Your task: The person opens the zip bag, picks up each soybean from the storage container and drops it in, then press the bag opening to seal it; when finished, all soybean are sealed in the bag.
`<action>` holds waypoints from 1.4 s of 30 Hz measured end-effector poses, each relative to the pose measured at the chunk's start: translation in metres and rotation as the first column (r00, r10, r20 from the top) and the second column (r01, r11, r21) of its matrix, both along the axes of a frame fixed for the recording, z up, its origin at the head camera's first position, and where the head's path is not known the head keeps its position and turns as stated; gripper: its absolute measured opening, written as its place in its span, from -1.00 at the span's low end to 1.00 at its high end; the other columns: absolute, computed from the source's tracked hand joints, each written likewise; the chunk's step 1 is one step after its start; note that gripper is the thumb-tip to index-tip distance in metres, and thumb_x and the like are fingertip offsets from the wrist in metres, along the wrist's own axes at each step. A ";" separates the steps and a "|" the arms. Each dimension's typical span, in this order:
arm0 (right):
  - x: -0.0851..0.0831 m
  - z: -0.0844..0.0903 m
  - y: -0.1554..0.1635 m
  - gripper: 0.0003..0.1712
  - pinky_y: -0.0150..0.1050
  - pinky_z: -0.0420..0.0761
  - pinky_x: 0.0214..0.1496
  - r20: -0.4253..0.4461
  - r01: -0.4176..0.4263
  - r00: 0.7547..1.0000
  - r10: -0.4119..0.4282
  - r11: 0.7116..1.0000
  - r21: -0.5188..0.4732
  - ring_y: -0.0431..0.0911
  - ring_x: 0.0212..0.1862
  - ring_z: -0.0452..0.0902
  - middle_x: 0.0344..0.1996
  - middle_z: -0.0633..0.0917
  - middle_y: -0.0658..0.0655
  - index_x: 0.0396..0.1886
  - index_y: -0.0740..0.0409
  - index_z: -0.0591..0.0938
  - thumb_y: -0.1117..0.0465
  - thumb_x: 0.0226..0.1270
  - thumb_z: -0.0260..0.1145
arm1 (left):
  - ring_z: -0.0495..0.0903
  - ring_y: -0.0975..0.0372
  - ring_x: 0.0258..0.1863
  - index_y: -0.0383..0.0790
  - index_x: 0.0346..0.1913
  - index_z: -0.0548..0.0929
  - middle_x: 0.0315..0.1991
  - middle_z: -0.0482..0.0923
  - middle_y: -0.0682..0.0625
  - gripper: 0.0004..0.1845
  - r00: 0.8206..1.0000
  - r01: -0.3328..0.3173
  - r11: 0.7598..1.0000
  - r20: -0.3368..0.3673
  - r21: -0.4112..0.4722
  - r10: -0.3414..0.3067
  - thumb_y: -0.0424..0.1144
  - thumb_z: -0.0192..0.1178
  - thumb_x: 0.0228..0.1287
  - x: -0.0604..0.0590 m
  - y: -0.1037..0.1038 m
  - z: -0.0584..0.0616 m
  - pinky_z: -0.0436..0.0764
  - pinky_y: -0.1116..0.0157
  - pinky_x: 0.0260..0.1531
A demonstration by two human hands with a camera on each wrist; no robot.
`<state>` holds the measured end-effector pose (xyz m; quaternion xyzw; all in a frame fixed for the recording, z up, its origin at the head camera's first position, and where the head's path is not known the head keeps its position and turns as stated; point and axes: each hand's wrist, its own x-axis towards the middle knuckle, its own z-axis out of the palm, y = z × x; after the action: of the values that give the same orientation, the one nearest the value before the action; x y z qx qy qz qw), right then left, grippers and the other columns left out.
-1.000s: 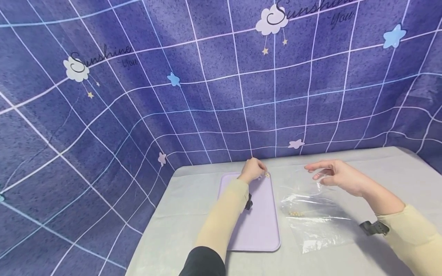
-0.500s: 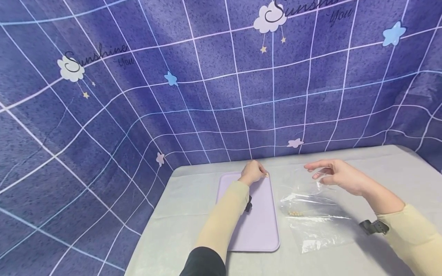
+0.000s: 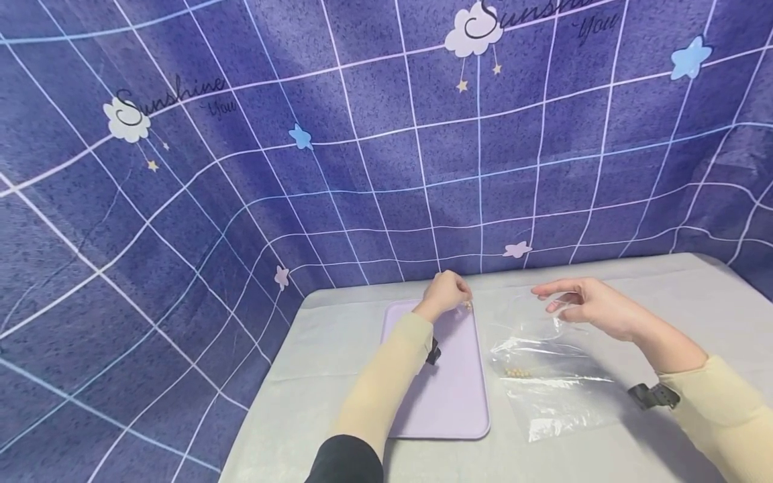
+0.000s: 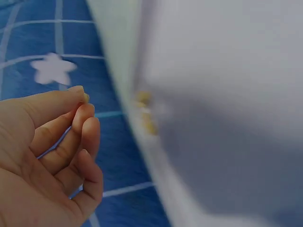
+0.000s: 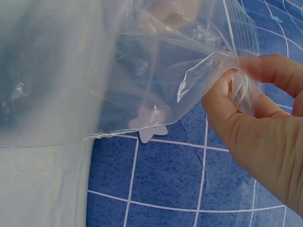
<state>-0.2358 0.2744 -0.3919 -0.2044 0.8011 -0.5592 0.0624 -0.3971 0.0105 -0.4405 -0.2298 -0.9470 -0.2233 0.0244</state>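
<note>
My left hand (image 3: 445, 293) is raised just over the far right corner of the lilac tray (image 3: 447, 402). In the left wrist view its thumb and fingertip pinch a small yellow bean (image 4: 86, 98), mostly hidden by the fingers. A few more yellow beans (image 4: 147, 113) lie in the tray corner below, blurred. To the right, my right hand (image 3: 594, 310) holds the mouth of a clear zip-lock bag (image 3: 561, 409). In the right wrist view the thumb is inside the bag's opening and the fingers hold its zip edge. Several beans (image 3: 517, 373) sit inside the bag.
A pale grey cloth (image 3: 326, 355) covers the table. Behind it and along the left hangs a blue checked curtain (image 3: 386, 168) with stars and clouds. The bag lies close to the right of the tray.
My left hand first dipped to the beans in the tray's far right corner, then rose a little away from them. My right hand and the bag have stayed in place.
</note>
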 end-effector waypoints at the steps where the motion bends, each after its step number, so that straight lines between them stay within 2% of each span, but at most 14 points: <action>1: 0.000 0.000 0.000 -0.34 -0.35 0.60 -0.06 -0.002 0.000 1.000 0.000 1.000 0.005 -0.26 -0.07 0.58 -0.03 0.58 -0.36 0.22 0.50 0.37 0.54 0.02 0.20 | 0.55 0.35 -0.42 0.06 -0.48 0.75 -0.51 0.67 0.27 -0.96 1.000 0.021 1.000 -0.012 0.021 -0.020 -0.15 0.36 0.06 0.003 0.002 0.006 0.53 0.40 -0.37; 6: 0.000 0.001 0.000 -0.34 -0.33 0.61 -0.07 -0.012 0.001 1.000 -0.001 1.000 0.020 -0.27 -0.07 0.58 -0.04 0.58 -0.35 0.23 0.47 0.39 0.54 0.01 0.21 | 0.54 0.46 -0.50 0.06 -0.43 0.74 -0.51 0.64 0.29 -0.96 0.990 0.129 0.987 -0.072 0.094 -0.122 -0.11 0.35 0.11 0.026 0.017 0.038 0.48 0.51 -0.41; 10: 0.000 0.002 -0.001 -0.34 -0.30 0.62 -0.08 -0.011 0.000 1.000 0.000 1.000 0.021 -0.27 -0.07 0.58 -0.01 0.59 -0.28 0.23 0.46 0.39 0.54 0.02 0.21 | 0.52 0.53 -0.52 0.06 -0.39 0.73 -0.50 0.64 0.30 -0.95 0.975 0.203 0.974 -0.110 0.097 -0.193 -0.09 0.35 0.12 0.055 0.029 0.065 0.46 0.57 -0.44; 13: 0.000 0.003 -0.002 -0.34 -0.28 0.62 -0.07 -0.004 0.001 1.000 -0.001 1.000 0.028 -0.27 -0.07 0.58 0.04 0.59 -0.15 0.23 0.46 0.38 0.52 0.02 0.21 | 0.51 0.56 -0.53 0.07 -0.37 0.73 -0.49 0.64 0.30 -0.95 0.959 0.262 0.961 -0.137 0.086 -0.249 -0.09 0.35 0.12 0.075 0.036 0.080 0.46 0.59 -0.48; 16: 0.000 0.004 -0.002 -0.33 -0.29 0.62 -0.06 0.004 0.002 1.000 -0.003 0.999 0.032 -0.24 -0.05 0.58 0.13 0.57 0.15 0.24 0.47 0.37 0.52 0.02 0.21 | 0.49 0.58 -0.54 0.10 -0.36 0.73 -0.49 0.63 0.31 -0.96 0.942 0.304 0.951 -0.166 0.047 -0.293 -0.08 0.35 0.13 0.091 0.042 0.087 0.44 0.61 -0.52; 19: 0.001 0.005 -0.002 -0.33 -0.30 0.62 -0.05 0.005 0.002 1.000 -0.003 1.000 0.031 -0.17 -0.03 0.59 0.19 0.46 0.41 0.24 0.48 0.36 0.52 0.03 0.21 | 0.47 0.60 -0.56 0.11 -0.34 0.73 -0.49 0.63 0.32 -0.94 0.924 0.329 0.944 -0.202 -0.017 -0.326 -0.07 0.35 0.12 0.102 0.048 0.088 0.42 0.63 -0.55; 23: 0.002 0.006 -0.002 -0.33 -0.28 0.63 -0.06 0.010 0.005 1.000 -0.005 1.000 0.023 -0.09 -0.02 0.60 0.18 0.43 0.50 0.25 0.51 0.34 0.52 0.03 0.20 | 0.43 0.61 -0.60 0.12 -0.33 0.74 -0.49 0.63 0.33 -0.93 0.902 0.347 0.933 -0.238 -0.099 -0.361 -0.05 0.35 0.12 0.110 0.055 0.083 0.39 0.64 -0.59; 26: 0.004 0.006 -0.002 -0.32 -0.24 0.64 -0.07 0.014 0.003 1.000 -0.004 1.000 0.017 -0.11 -0.03 0.61 0.13 0.46 0.51 0.25 0.52 0.33 0.53 0.03 0.19 | 0.41 0.63 -0.61 0.14 -0.33 0.74 -0.49 0.63 0.35 -0.93 0.892 0.350 0.928 -0.255 -0.131 -0.373 -0.04 0.35 0.12 0.113 0.058 0.079 0.38 0.65 -0.61; 29: 0.005 0.006 -0.003 -0.32 -0.24 0.65 -0.08 0.009 -0.003 1.000 0.003 1.000 0.015 -0.18 -0.06 0.61 0.12 0.47 0.52 0.25 0.54 0.32 0.53 0.03 0.19 | 0.41 0.63 -0.61 0.14 -0.33 0.75 -0.50 0.62 0.36 -0.92 0.897 0.350 0.930 -0.246 -0.109 -0.366 -0.03 0.35 0.11 0.113 0.058 0.078 0.38 0.65 -0.61; 32: 0.005 0.006 -0.003 -0.32 -0.26 0.64 -0.09 0.000 -0.008 1.000 0.008 1.000 0.015 -0.21 -0.07 0.61 0.12 0.47 0.52 0.24 0.55 0.32 0.53 0.03 0.20 | 0.44 0.62 -0.59 0.11 -0.32 0.75 -0.50 0.62 0.34 -0.91 0.902 0.366 0.929 -0.231 -0.042 -0.366 -0.04 0.36 0.10 0.109 0.055 0.081 0.40 0.66 -0.58; 34: 0.006 0.006 -0.003 -0.32 -0.27 0.64 -0.08 -0.007 -0.005 1.000 0.005 1.000 0.015 -0.20 -0.07 0.61 0.14 0.49 0.45 0.24 0.55 0.33 0.54 0.02 0.20 | 0.46 0.62 -0.57 0.10 -0.31 0.76 -0.48 0.65 0.33 -0.90 0.908 0.368 0.930 -0.220 0.013 -0.356 -0.04 0.36 0.11 0.104 0.052 0.084 0.42 0.66 -0.55; 36: 0.005 0.005 -0.003 -0.33 -0.29 0.63 -0.08 -0.012 -0.001 1.000 0.001 1.000 0.026 -0.20 -0.07 0.60 0.12 0.57 0.24 0.23 0.53 0.35 0.54 0.01 0.20 | 0.50 0.61 -0.53 0.08 -0.31 0.76 -0.44 0.68 0.30 -0.91 0.915 0.366 0.927 -0.213 0.080 -0.343 -0.06 0.36 0.12 0.094 0.048 0.087 0.45 0.66 -0.50; 39: 0.004 0.004 -0.005 -0.33 -0.29 0.62 -0.07 -0.021 0.002 1.000 -0.001 0.999 0.037 -0.22 -0.07 0.59 0.04 0.61 -0.15 0.23 0.49 0.38 0.55 0.00 0.19 | 0.55 0.59 -0.48 0.07 -0.34 0.77 -0.40 0.71 0.26 -0.91 0.937 0.319 0.934 -0.199 0.162 -0.286 -0.06 0.35 0.12 0.075 0.039 0.087 0.49 0.64 -0.43; 42: 0.004 0.004 -0.005 -0.33 -0.28 0.63 -0.08 -0.023 -0.001 1.000 0.002 0.999 0.040 -0.25 -0.08 0.58 -0.02 0.59 -0.32 0.23 0.47 0.38 0.55 0.01 0.18 | 0.58 0.56 -0.42 0.09 -0.37 0.77 -0.39 0.71 0.27 -0.92 0.960 0.248 0.947 -0.182 0.204 -0.212 -0.05 0.35 0.12 0.050 0.028 0.077 0.51 0.59 -0.34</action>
<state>-0.2322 0.2690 -0.3883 -0.2101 0.8127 -0.5404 0.0578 -0.3468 0.0390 -0.3634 -0.3518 -0.8773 -0.3111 0.0989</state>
